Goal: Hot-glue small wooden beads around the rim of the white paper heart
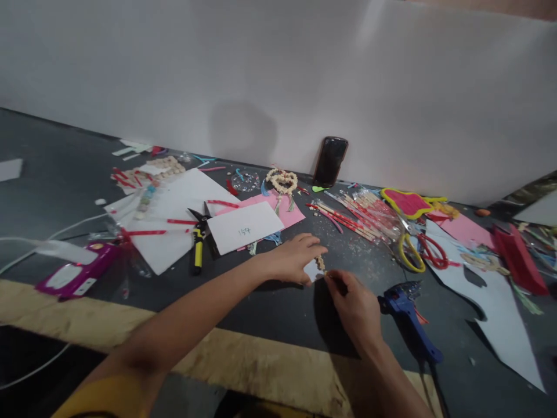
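Note:
My left hand point(296, 258) is closed over a small piece of white card point(312, 270), its fingers bent along the top and side. Small tan beads or wood bits point(321, 262) line the card's right edge. Close by on the right, my right hand point(354, 302) pinches with thumb and forefinger at the card's lower right corner. What sits in that pinch is too small to make out. A blue glue gun point(409, 322) lies just right of my right hand. Beyond my left hand lies a white card marked 154 point(246, 227).
Yellow-black pliers point(198, 247), a purple device with a white cable point(80, 270) and white sheets point(174, 203) lie left. A phone point(331, 161) leans on the wall. Red-wrapped sticks point(348, 223), yellow-and-red-handled scissors point(411, 252) and cut white paper point(505, 331) are to the right.

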Motion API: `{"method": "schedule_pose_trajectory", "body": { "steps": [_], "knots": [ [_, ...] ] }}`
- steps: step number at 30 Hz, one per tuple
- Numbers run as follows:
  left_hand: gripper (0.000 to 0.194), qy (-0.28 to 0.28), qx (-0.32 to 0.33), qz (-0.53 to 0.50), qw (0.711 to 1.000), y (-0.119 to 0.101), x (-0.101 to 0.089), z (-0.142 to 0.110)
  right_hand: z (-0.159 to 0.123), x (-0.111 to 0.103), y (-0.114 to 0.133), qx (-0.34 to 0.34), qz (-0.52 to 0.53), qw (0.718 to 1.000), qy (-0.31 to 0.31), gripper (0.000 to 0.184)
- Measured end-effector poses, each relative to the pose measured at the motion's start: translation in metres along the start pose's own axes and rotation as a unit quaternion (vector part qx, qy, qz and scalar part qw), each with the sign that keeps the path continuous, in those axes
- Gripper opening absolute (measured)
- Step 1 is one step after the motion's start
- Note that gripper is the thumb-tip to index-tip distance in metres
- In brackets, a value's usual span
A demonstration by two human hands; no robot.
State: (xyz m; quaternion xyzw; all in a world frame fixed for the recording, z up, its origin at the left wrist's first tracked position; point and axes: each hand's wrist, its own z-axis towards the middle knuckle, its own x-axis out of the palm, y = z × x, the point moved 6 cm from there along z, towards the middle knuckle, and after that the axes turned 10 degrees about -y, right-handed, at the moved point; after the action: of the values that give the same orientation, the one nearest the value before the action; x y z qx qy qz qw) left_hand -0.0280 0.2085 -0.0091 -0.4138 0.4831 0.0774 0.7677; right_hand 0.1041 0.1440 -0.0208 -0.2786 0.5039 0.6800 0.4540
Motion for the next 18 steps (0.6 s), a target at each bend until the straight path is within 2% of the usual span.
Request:
{"method": "schedule_pose_trajectory", "body": {
  "steps": [3,13,18],
  "knots": [
    [0.081,0.037,0.016,0.002,0.999,0.007,0.004,0.005,-0.001,0.004,-0.002,0.004,-0.028,1.000,-0.002,0.024],
    [0.074,0.021,0.046,-0.024,0.998,0.014,0.006,0.005,-0.002,0.009,0.000,-0.003,-0.060,0.998,-0.008,0.026],
    [0.071,0.036,0.062,0.008,0.997,0.011,0.007,0.002,-0.001,0.011,0.000,0.001,-0.073,0.997,-0.006,0.026]
  ]
}}
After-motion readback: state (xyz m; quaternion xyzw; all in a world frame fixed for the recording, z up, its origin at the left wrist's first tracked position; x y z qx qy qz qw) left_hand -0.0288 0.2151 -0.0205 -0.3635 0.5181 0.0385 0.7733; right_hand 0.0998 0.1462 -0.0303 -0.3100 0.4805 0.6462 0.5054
